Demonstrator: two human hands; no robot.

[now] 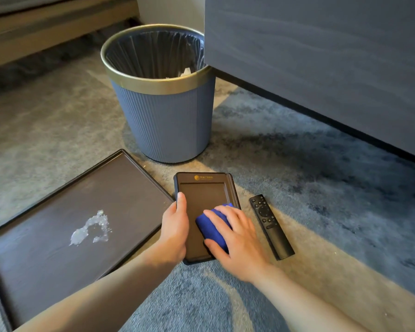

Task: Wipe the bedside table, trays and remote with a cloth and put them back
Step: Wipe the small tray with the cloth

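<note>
A grey-blue carpet (297, 164) carries everything, with a dark grey cabinet (321, 68) standing at its far right. A ribbed blue bin (163, 121) with a gold rim and a black liner stands on the carpet toward the far side, just left of the cabinet's corner; some white scraps lie inside it.

At the near left lies the big tray (58, 212) — dark brown, rimmed, with a small puddle (89, 228) of clear liquid near its middle. Just to its right, flat on the carpet and touching or nearly touching the big tray's corner, is the small tray (201, 188), dark with a gold logo at its far end.

The left hand (175, 228) grips the small tray's left edge, fingers together along the rim and the thumb on top. The right hand (235, 238) lies flat on a folded blue cloth (212, 226), fingers slightly spread — pressing it onto the near right part of the small tray.

The black remote (271, 226) lies buttons up on the carpet just right of the small tray, apart from both hands.
</note>
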